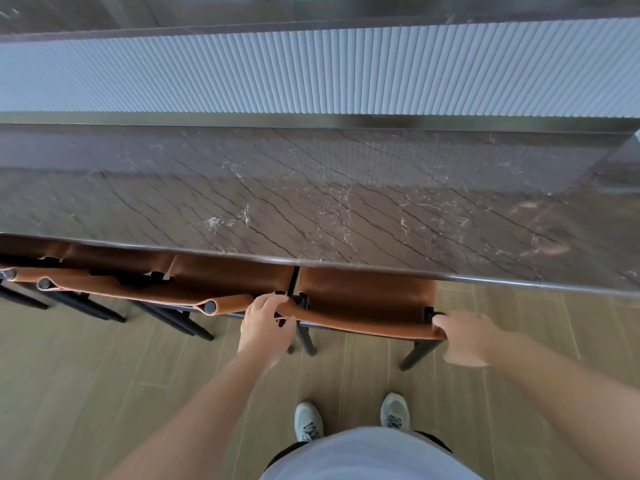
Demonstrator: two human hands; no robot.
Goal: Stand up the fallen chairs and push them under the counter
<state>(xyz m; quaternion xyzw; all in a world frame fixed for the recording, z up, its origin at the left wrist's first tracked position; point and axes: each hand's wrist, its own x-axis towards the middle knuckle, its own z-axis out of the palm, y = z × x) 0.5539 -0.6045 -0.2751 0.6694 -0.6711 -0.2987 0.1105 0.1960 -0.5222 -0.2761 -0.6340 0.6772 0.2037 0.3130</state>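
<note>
Chairs in tan leather are standing in a row against the dark marble counter, the rightmost chair nearly tucked under its edge. The left hand is gripping the backrest's left end; the right hand is curling over its right corner. Pushing evenly with both hands should be keeping it square. At least three chairs are showing; none is lying fallen.

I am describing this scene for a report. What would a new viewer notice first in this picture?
First, the two hands: the left hand and right hand hold the back of an upright brown leather chair, tucked partly under the dark marble counter. To its left, more matching chairs stand in a row under the same edge.
</note>
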